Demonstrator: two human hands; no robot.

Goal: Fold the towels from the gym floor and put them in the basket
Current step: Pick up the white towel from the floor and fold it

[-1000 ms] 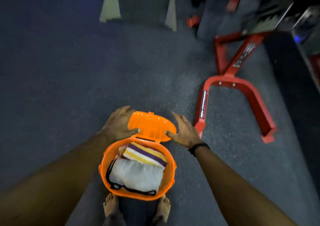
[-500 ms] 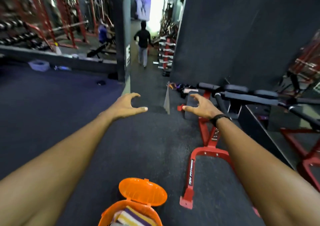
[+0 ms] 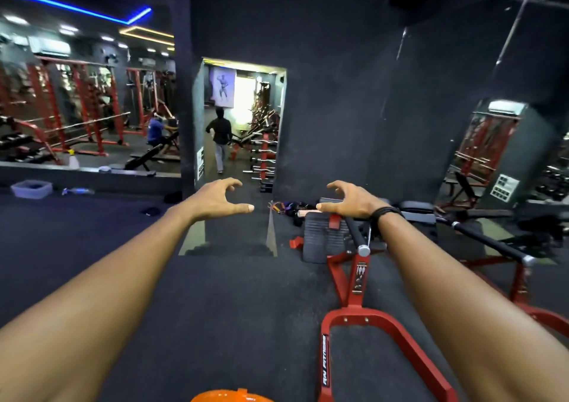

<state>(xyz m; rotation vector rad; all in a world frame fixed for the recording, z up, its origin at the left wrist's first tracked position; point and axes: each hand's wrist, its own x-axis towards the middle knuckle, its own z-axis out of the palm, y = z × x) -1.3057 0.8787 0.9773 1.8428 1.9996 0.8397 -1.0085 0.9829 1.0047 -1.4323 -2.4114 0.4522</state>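
Both my arms stretch forward at chest height over the dark gym floor. My left hand [image 3: 219,200] and my right hand [image 3: 349,200] face each other with fingers loosely curved, and neither holds anything. Only the top of the orange basket lid [image 3: 231,396] shows at the bottom edge, far below both hands. The basket body and the towels in it are out of view.
A red bench frame [image 3: 354,297] stands on the floor to the right, with black padded bars behind it. A dark wall with a doorway [image 3: 243,124] lies ahead; a person walks away through it. A clear tub [image 3: 30,188] sits far left by mirrors.
My hands left the basket lid and rose in front of me. The view tilted up from the basket to the room, so the basket slid almost out of view.
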